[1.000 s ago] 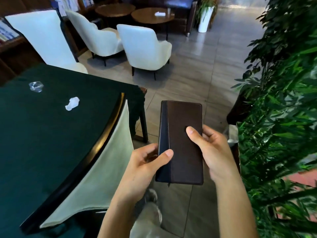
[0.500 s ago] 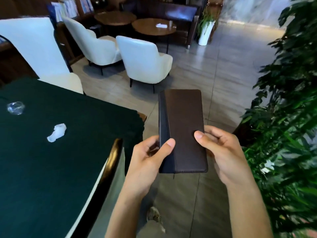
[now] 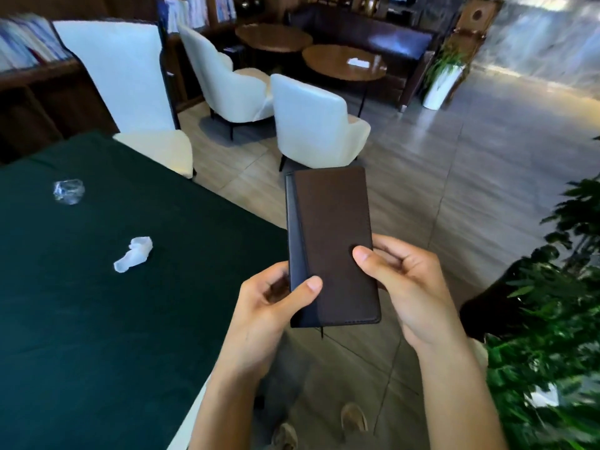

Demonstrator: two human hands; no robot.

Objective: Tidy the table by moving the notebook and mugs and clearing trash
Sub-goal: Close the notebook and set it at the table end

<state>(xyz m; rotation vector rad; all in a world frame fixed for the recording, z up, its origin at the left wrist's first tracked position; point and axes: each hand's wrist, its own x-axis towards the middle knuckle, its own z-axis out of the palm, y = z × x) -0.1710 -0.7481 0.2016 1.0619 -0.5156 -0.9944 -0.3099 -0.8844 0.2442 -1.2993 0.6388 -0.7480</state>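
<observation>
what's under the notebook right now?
Left hand and right hand grip the notebook, thumbs on its cover; fingers beneath are mostly covered. Floor shows around it; what lies directly below is hidden.

Both hands on closed brown notebook (image 3: 334, 245), off table (image 3: 97, 303) edge: left hand (image 3: 269, 310) thumb on spine side, right hand (image 3: 406, 287) thumb on cover. Crumpled tissue (image 3: 133, 254) and clear plastic wad (image 3: 68, 191) on green cloth.

One head-worn wide-angle cam, facing fwd & down. The notebook (image 3: 334, 245) sits mid-frame, close to the lens, w/ left hand (image 3: 269, 316) and right hand (image 3: 409, 287) at its lower end. Left of the notebook: table (image 3: 97, 319). Beyond it, farther off: white armchairs (image 3: 311, 125). Right: plant (image 3: 552, 319). Below: shoes (image 3: 354, 417) on the floor (image 3: 454, 190).
</observation>
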